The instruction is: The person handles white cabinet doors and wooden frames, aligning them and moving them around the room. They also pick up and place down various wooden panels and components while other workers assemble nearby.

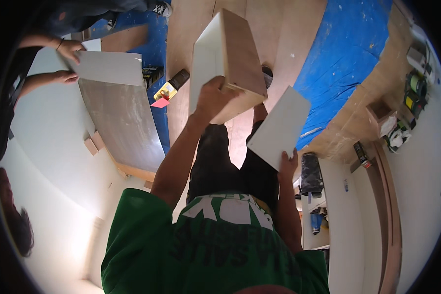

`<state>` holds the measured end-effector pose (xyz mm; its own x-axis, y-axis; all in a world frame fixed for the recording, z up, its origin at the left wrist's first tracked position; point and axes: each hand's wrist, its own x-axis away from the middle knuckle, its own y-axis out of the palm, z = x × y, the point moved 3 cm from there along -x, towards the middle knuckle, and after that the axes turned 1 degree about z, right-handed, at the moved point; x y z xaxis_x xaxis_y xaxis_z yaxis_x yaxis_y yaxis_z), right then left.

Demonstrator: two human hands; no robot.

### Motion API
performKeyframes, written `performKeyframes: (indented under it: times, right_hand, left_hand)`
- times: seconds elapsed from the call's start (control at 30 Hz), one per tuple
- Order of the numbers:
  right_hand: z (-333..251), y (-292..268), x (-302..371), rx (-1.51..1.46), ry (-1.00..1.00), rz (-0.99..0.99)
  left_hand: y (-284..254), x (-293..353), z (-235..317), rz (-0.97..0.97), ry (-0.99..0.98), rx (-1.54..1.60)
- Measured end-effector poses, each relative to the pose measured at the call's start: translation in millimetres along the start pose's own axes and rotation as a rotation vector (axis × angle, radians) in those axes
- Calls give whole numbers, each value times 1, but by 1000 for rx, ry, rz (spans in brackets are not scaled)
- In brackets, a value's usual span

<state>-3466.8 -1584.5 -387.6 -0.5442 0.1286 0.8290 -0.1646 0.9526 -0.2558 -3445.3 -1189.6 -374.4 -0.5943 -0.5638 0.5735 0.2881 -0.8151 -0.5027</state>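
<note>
My left hand [213, 99] grips the near edge of an open wooden box [242, 54], its fingers curled over the rim. The box is bare plywood on the outside and white inside, and it is held up in front of my legs. In my right hand [288, 165] is a flat white panel [281, 128], pinched by its lower edge. The panel slants to the right of the box, apart from it. Part of my left fingers is hidden behind the box wall.
At left, a co-worker's hands [69, 51] hold a white board [110, 68] over a brown panel [125, 117]. Scissors [165, 94] lie on a yellow thing beside a dark can or box. Blue sheeting [345, 44] covers floor at right, near power tools [415, 90] and a small wooden box [380, 115].
</note>
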Motion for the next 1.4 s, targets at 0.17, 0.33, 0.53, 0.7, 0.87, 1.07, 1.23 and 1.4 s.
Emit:
performKeyframes:
  times: [0.17,0.33,0.53,0.7,0.87,1.07,1.23,1.4]
  right_hand:
    - [-24,-111,-7,28,38,38]
    - [-71,-174,7,627,-360,144]
    - [-142,-175,-31,1454,-687,-8]
    - [-203,-91,-39,1657,-555,86]
    - [-205,-27,-61,1717,-536,82]
    - [-202,31,-67,1664,-200,48]
    - [-186,29,-75,1484,-209,67]
    - [-207,45,-44,1275,-106,108]
  left_hand:
    - [0,103,68,-61,496,-309]
    - [1,206,110,-213,598,-288]
    - [24,245,108,-446,611,-335]
    - [46,248,94,-515,692,-460]
    - [46,264,92,-703,601,-494]
    - [47,275,89,-933,541,-460]
    - [46,264,96,-1068,418,-383]
    - [44,246,102,-1144,334,-297]
